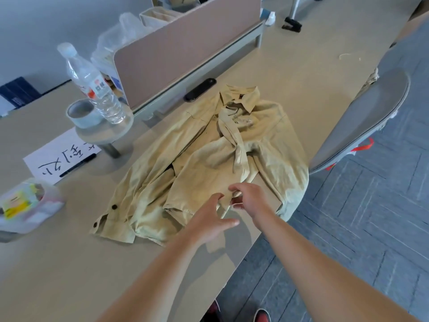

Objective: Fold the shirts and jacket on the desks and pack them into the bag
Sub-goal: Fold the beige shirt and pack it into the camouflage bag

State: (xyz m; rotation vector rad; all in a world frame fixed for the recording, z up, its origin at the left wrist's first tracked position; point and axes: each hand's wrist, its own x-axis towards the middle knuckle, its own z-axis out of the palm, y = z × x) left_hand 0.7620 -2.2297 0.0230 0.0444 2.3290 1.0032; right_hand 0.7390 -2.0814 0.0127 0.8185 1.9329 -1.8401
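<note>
A khaki button-up shirt (209,159) lies crumpled on the beige desk (58,263), collar toward the far side, one sleeve cuff with dark buttons at the near left, its right side drooping over the desk edge. Both of my hands meet at the shirt's near hem. My right hand (248,197) pinches a fold of the hem between fingers and thumb. My left hand (211,219) hovers just beside it, fingers spread, touching the fabric's edge without a clear grip. No bag is in view.
A water bottle (92,87) and tape roll (83,112) stand on a small round stand at the left. A paper sheet with a pen (62,156), a plastic tub (25,205), a desk divider (185,43) and a grey chair (362,122) surround the shirt.
</note>
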